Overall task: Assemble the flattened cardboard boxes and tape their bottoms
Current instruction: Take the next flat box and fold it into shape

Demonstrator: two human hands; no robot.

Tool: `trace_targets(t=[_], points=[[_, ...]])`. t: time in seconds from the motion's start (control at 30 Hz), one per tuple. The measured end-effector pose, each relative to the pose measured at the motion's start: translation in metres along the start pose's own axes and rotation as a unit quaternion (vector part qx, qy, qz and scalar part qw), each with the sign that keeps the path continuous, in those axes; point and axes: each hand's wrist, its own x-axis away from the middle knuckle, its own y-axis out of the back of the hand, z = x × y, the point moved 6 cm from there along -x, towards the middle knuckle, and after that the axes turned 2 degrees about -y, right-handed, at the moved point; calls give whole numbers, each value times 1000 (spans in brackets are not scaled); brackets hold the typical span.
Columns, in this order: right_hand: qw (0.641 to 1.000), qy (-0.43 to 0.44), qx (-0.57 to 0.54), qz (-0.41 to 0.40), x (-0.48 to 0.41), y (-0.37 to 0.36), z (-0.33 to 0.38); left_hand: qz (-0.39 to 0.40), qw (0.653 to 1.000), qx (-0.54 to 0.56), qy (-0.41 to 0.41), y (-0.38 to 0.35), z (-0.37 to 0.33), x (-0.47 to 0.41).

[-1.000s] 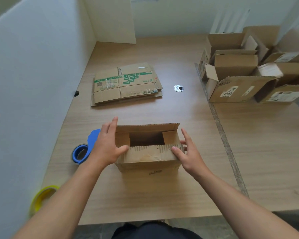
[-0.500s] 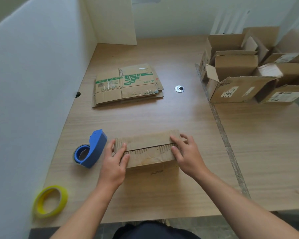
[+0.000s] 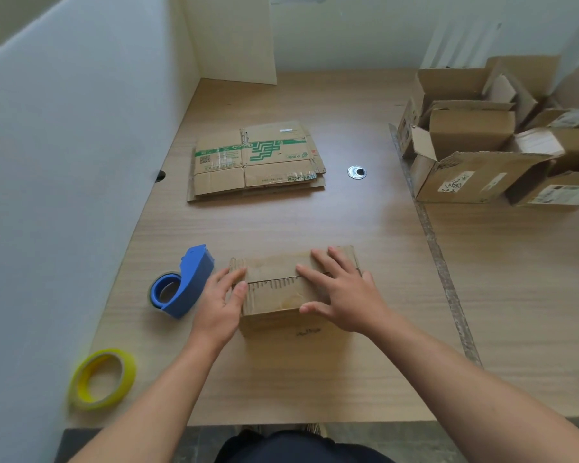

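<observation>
A small brown cardboard box stands on the wooden table near its front edge, both top flaps folded down and meeting along a seam. My right hand lies flat on the flaps with fingers spread, pressing them down. My left hand rests against the box's left end, fingers straight, thumb on the flap edge. A blue tape dispenser stands just left of my left hand. A stack of flattened boxes with green print lies further back.
A yellow tape roll lies at the front left corner. Several assembled open boxes crowd the back right. A metal grommet sits in the table. White partition walls close the left and back sides.
The far flap has come down onto the near one, closing the box. My right hand slid from the box's right side onto the flaps; my left hand drew back to the left end.
</observation>
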Motion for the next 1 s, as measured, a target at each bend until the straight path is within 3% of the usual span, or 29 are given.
trace_targets(t=[0.1, 0.2, 0.5, 0.67, 0.83, 1.0], points=[[999, 9, 34, 1, 3, -2, 0, 36, 999, 24, 17, 8, 4, 2], [997, 12, 71, 5, 7, -7, 1, 65, 998, -21, 2, 7, 4, 6], [995, 4, 96, -26, 6, -18, 25, 58, 988, -126, -60, 10, -4, -11], [993, -9, 110, -30, -4, -18, 21, 88, 991, -92, -31, 7, 4, -18], [991, -20, 126, -36, -19, -14, 17, 61, 997, -45, -1, -1, 2, -25], [991, -22, 126, -28, -20, -11, 11, 59, 996, -64, -3, -5, -3, -28]])
